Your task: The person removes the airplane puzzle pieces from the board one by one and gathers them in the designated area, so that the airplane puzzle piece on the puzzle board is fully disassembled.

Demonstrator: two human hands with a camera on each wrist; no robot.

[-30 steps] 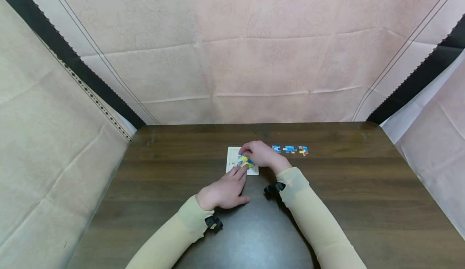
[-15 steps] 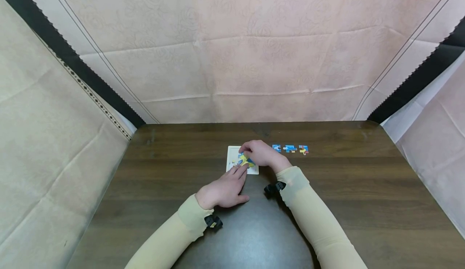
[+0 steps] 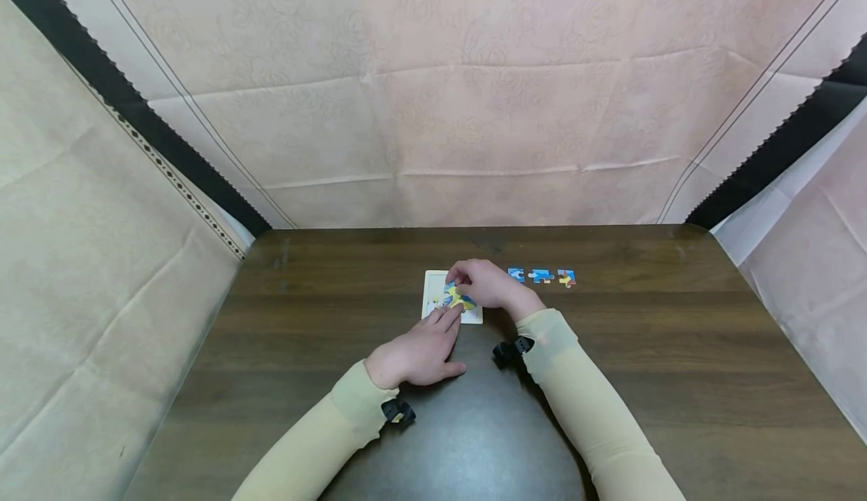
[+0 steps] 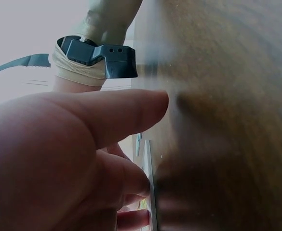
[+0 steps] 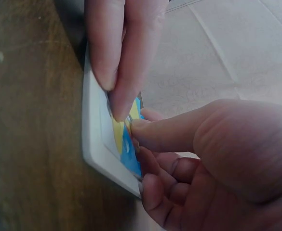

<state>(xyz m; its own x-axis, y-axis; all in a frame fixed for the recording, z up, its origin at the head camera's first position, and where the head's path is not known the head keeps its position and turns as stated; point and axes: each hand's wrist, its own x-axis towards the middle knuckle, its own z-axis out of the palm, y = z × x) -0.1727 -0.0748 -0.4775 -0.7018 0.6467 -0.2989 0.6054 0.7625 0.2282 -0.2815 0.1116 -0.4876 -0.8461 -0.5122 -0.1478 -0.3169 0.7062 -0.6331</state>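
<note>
A small white-framed puzzle tray [image 3: 434,284] lies on the table, with yellow and blue puzzle pieces [image 5: 127,153] inside it. My left hand [image 3: 416,354] reaches in from the near side; its fairly straight fingertips press on the pieces at the tray's near edge, thumb spread over the table. From the right comes my right hand [image 3: 489,287], its thumb and forefinger pinching a puzzle piece over the tray, the other fingers curled. Most of that piece is hidden by the fingers. In the left wrist view the tray shows only edge-on.
To the right of the tray, loose puzzle pieces lie in a row: a blue one [image 3: 516,274], another blue one [image 3: 541,276] and a multicoloured one [image 3: 567,278]. The brown wooden table [image 3: 664,350] ends at a pale cloth [image 3: 488,125] behind.
</note>
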